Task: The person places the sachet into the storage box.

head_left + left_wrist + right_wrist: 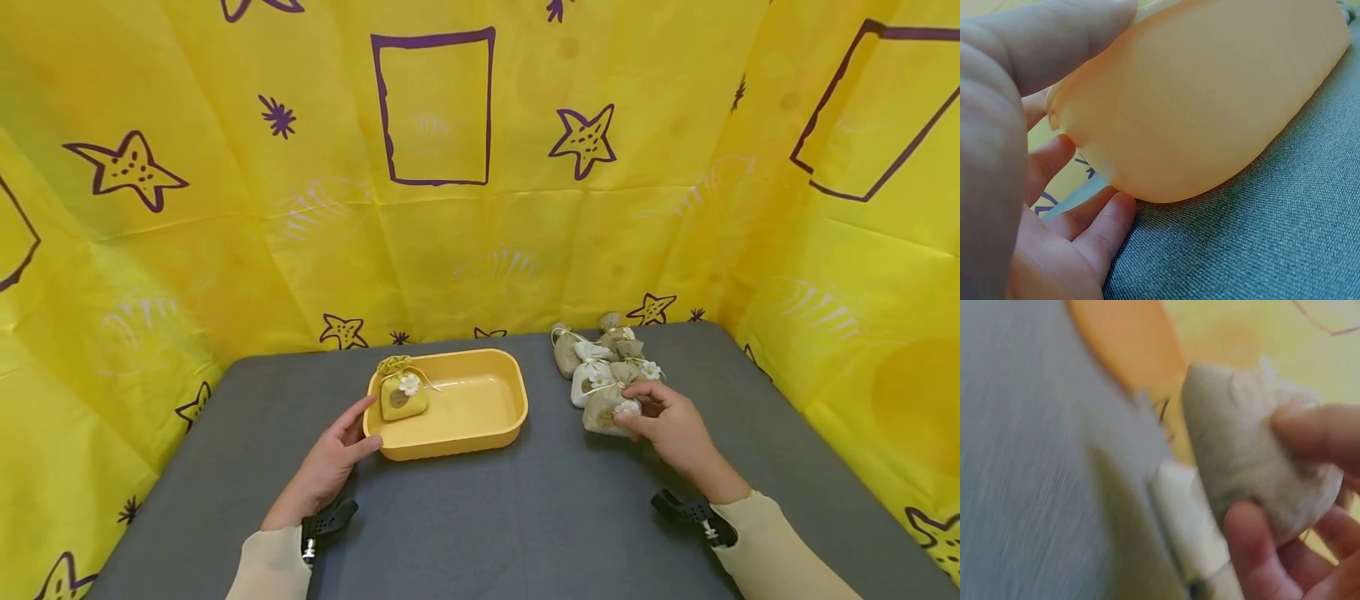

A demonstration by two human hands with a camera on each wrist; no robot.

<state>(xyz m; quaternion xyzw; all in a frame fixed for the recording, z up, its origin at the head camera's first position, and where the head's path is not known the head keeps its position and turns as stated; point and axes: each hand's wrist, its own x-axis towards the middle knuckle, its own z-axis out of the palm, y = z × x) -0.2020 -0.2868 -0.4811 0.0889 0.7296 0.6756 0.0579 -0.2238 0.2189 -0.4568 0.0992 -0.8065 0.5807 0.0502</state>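
A yellow tray [480, 429] sits mid-table with one yellow sachet [402, 393] bearing a white flower in its left end. My left hand [339, 442] rests against the tray's left corner, thumb on the front wall and fingers at the side; the left wrist view shows the tray wall [1210, 100] against my fingers [1085, 231]. To the right lies a pile of beige and white sachets [600, 362]. My right hand [660, 421] pinches the nearest beige sachet [603, 410], seen close and blurred in the right wrist view as a beige sachet [1241, 450] between my fingertips [1310, 431].
The grey table [495, 517] is enclosed by yellow starred cloth walls [450, 233] at the back and both sides. A white sachet [1185, 519] lies under the held one.
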